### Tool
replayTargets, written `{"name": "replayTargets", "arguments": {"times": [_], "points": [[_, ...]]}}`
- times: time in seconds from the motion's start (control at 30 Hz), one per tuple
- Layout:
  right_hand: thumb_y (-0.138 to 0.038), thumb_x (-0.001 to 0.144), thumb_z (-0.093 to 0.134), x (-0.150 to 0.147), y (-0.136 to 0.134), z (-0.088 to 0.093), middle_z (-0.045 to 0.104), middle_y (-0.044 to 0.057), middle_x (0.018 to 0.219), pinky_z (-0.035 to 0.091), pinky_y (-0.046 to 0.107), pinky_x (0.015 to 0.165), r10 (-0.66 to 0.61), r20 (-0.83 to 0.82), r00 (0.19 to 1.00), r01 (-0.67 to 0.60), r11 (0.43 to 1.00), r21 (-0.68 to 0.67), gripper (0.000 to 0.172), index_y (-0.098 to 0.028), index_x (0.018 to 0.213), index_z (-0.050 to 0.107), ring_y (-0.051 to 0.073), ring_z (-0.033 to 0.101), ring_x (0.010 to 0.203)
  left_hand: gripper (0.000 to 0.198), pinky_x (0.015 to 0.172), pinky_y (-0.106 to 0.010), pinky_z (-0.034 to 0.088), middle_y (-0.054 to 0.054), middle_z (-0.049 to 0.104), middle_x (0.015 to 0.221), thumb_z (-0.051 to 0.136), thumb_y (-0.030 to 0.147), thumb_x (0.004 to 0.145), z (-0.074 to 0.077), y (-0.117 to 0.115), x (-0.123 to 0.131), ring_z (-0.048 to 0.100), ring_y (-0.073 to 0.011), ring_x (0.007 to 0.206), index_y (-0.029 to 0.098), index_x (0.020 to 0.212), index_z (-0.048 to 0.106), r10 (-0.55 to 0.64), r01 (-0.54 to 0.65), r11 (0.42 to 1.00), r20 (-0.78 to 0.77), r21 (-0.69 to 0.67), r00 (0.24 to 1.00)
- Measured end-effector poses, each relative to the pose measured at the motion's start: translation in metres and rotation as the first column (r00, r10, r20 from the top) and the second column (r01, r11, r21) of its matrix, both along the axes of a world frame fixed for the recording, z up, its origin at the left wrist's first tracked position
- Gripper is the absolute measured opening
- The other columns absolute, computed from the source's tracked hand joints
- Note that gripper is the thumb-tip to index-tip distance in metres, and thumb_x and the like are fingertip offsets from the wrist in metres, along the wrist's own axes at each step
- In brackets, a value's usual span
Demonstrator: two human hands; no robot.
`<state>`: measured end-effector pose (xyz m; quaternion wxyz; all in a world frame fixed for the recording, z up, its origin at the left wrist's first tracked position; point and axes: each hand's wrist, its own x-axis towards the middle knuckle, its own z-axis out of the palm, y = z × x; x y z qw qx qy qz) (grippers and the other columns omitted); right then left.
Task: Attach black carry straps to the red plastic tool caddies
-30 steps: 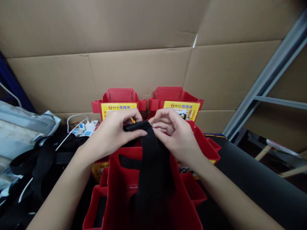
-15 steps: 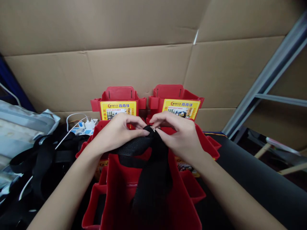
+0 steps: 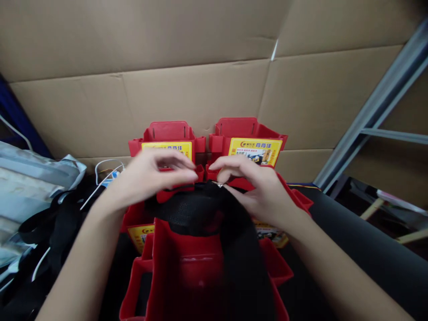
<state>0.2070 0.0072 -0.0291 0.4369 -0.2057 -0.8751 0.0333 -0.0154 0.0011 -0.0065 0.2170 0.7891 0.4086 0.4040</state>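
Note:
A black strap (image 3: 197, 209) lies across the top of the nearest red plastic box (image 3: 200, 258) and hangs down on its right side. My right hand (image 3: 257, 183) pinches the strap's upper edge, where a small shiny metal piece (image 3: 219, 184) shows at the fingertips. Just left of it, my left hand (image 3: 157, 176) is blurred, with thumb and fingertips close together over the strap's top edge. Whether those fingers touch the strap or hold anything is hard to make out.
Two red boxes with yellow labels (image 3: 256, 150) stand behind, against a cardboard wall (image 3: 197, 98). Black straps (image 3: 60, 227), white cables and plastic-wrapped goods (image 3: 33, 178) lie at the left. A metal frame (image 3: 371, 107) rises at the right.
My left hand has let go of the strap and moved a little left. The hanging strap has swung right, uncovering more of the nearest box's inside.

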Motion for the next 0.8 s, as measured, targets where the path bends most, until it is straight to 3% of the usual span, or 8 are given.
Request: {"name": "replayTargets", "arguments": {"times": [0.07,0.1,0.23,0.37,0.5,0.6,0.7,0.8], "points": [[-0.007,0.078,0.049,-0.004,0.001,-0.003,0.054,-0.004,0.071,0.042,0.018,0.063,-0.037,0.025,0.999,0.037,0.999,0.020,0.023,-0.020,0.097,0.051,0.007,0.053,0.064,0.010,0.073,-0.023,0.048,0.000,0.066,0.081,0.064,0.023,0.073,-0.004,-0.001,0.017,0.060,-0.0131,0.081,0.017,0.080,0.063,-0.224,0.221,0.974,-0.082,-0.048,0.971],[-0.006,0.078,0.048,-0.005,0.002,-0.004,0.052,-0.004,0.068,0.041,0.017,0.060,-0.054,0.033,0.998,0.053,0.998,0.019,0.022,-0.020,0.094,0.052,0.006,0.051,0.061,0.007,0.074,-0.023,0.047,0.001,0.065,0.080,0.063,0.021,0.073,-0.007,-0.001,0.024,0.060,-0.0126,0.081,0.016,0.078,0.061,-0.272,0.269,0.962,-0.089,-0.045,0.958],[-0.005,0.077,0.048,-0.005,0.006,-0.005,0.043,-0.006,0.060,0.037,0.017,0.054,-0.049,0.020,0.999,0.050,0.998,-0.024,0.017,-0.018,0.087,0.052,0.005,0.043,0.054,0.006,0.066,-0.020,0.045,0.001,0.059,0.073,0.062,0.019,0.073,-0.013,0.003,0.032,0.056,-0.0098,0.071,0.015,0.074,0.057,-0.230,0.232,0.972,-0.053,0.033,0.972],[-0.014,0.083,0.049,-0.002,0.005,0.000,0.053,0.000,0.076,0.042,0.018,0.061,0.023,0.003,1.000,-0.022,0.992,-0.122,0.006,-0.016,0.088,0.051,0.007,0.050,0.066,0.010,0.064,-0.019,0.043,0.000,0.056,0.077,0.060,0.019,0.075,-0.010,0.003,0.022,0.053,-0.0100,0.072,0.016,0.084,0.058,-0.203,0.208,0.969,-0.055,0.131,0.978],[-0.020,0.082,0.053,0.002,0.003,0.005,0.057,0.002,0.081,0.044,0.020,0.066,0.080,0.006,0.997,-0.077,0.978,-0.194,0.004,-0.016,0.083,0.055,0.010,0.054,0.075,0.009,0.063,-0.019,0.042,0.000,0.056,0.077,0.061,0.023,0.076,-0.007,0.002,0.016,0.051,-0.0104,0.072,0.016,0.078,0.055,-0.215,0.238,0.962,-0.165,0.134,0.963],[-0.022,0.081,0.056,0.004,0.003,0.007,0.057,0.002,0.080,0.044,0.022,0.065,0.142,-0.015,0.990,-0.139,0.937,-0.321,0.006,-0.016,0.081,0.056,0.011,0.054,0.075,0.010,0.065,-0.021,0.043,-0.001,0.057,0.079,0.059,0.026,0.077,-0.008,0.003,0.014,0.052,-0.0120,0.074,0.017,0.078,0.054,-0.259,0.300,0.943,-0.248,0.144,0.933],[-0.023,0.081,0.055,0.002,0.006,0.004,0.055,0.001,0.078,0.044,0.022,0.063,0.204,-0.022,0.979,-0.192,0.872,-0.451,0.007,-0.016,0.081,0.053,0.010,0.053,0.070,0.013,0.069,-0.024,0.043,-0.002,0.059,0.081,0.056,0.030,0.080,-0.009,0.006,0.012,0.053,-0.0135,0.077,0.016,0.078,0.054,-0.215,0.290,0.936,-0.327,0.200,0.920],[-0.017,0.081,0.051,-0.002,0.010,-0.002,0.053,-0.001,0.074,0.042,0.020,0.060,0.177,-0.025,0.984,-0.170,0.879,-0.445,0.002,-0.016,0.079,0.050,0.008,0.051,0.065,0.018,0.068,-0.024,0.042,-0.001,0.060,0.077,0.060,0.033,0.077,-0.009,0.008,0.013,0.054,-0.0135,0.074,0.016,0.075,0.055,-0.129,0.210,0.952,-0.329,0.223,0.935]]}}
